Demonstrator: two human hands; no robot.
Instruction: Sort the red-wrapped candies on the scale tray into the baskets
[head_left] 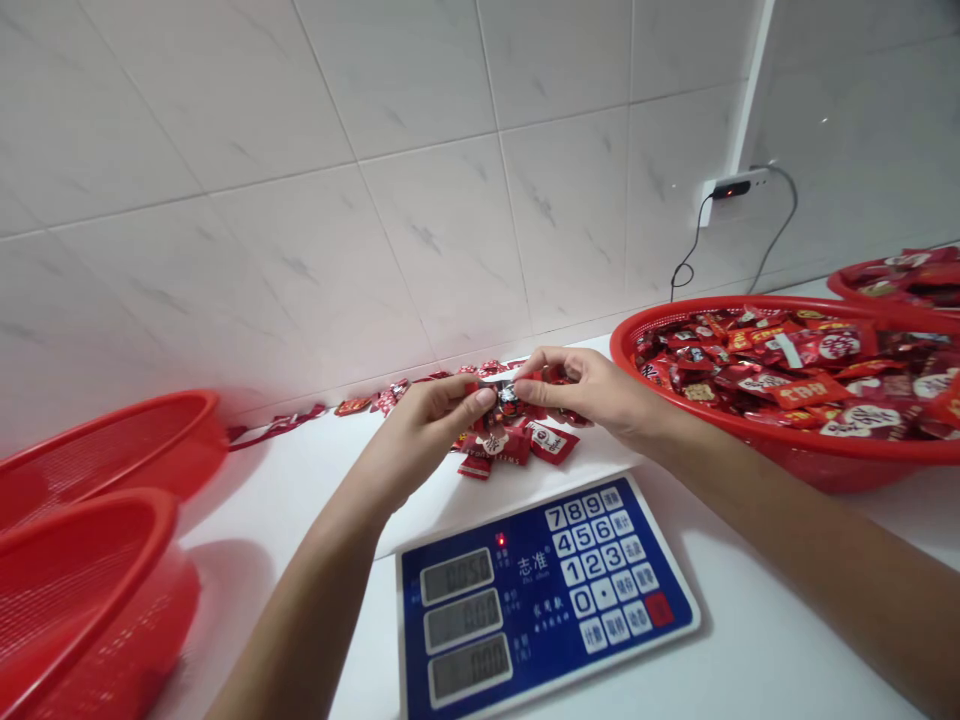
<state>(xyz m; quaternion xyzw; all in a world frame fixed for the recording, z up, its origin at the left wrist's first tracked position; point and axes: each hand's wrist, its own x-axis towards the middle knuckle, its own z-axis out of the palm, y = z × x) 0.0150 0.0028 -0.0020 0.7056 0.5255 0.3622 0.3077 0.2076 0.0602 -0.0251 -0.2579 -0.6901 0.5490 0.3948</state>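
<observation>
Both my hands meet over the pan of a digital scale (525,600). Between them is a small wrapped candy (508,398) with a dark, shiny wrapper. My left hand (439,415) pinches its left end with thumb and fingers. On the other end, my right hand (574,390) has its thumb and forefinger closed; more red wrappers show under its curled fingers, and I cannot tell whether they are held. Several red candy packets (499,447) lie on the white pan (442,500) just below. The top display seems to read 0.050.
A red plastic basket (626,345) heaped with wrapped candies stands at right, with another filled basket (840,283) behind it. Two red baskets (161,520) are at left. Loose packets (352,406) line the tiled wall. A cable (679,270) hangs from a socket.
</observation>
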